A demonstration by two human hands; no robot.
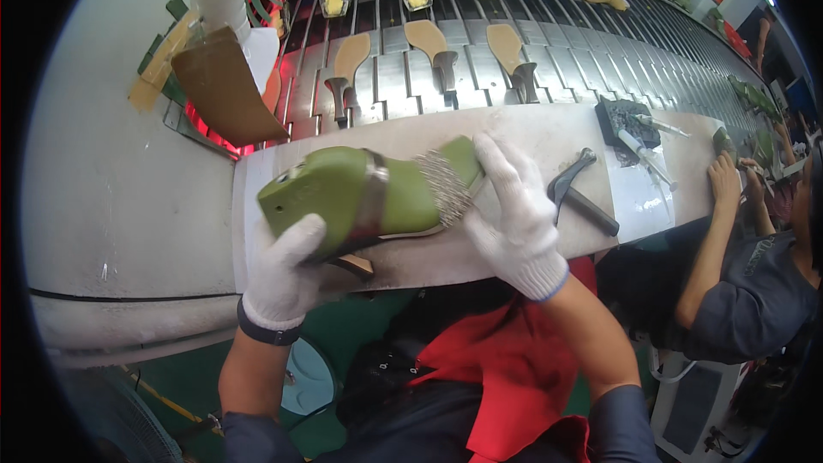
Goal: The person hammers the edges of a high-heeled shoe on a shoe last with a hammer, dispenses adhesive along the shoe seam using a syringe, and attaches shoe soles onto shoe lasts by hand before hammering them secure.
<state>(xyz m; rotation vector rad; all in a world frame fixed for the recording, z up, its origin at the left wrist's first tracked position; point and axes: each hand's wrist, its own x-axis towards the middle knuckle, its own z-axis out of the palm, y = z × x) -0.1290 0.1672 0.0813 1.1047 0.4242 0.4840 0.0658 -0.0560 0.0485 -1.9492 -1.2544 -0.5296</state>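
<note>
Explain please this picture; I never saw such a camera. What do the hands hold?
No robot here: a person works in white gloves. The camera sits on the head, looking down, so picture left is the person's left. The left hand holds the broad end of a green shoe last with straps across it; the right hand is at its narrow end. A hammer and a dark block with syringes lie on the worktable. Behind, tan insoles lie on metal slats.

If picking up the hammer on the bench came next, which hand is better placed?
Likely the right hand: it is at the green shoe last's woven-band end, beside the hammer. The left hand holds the opposite end, farther from it.
</note>
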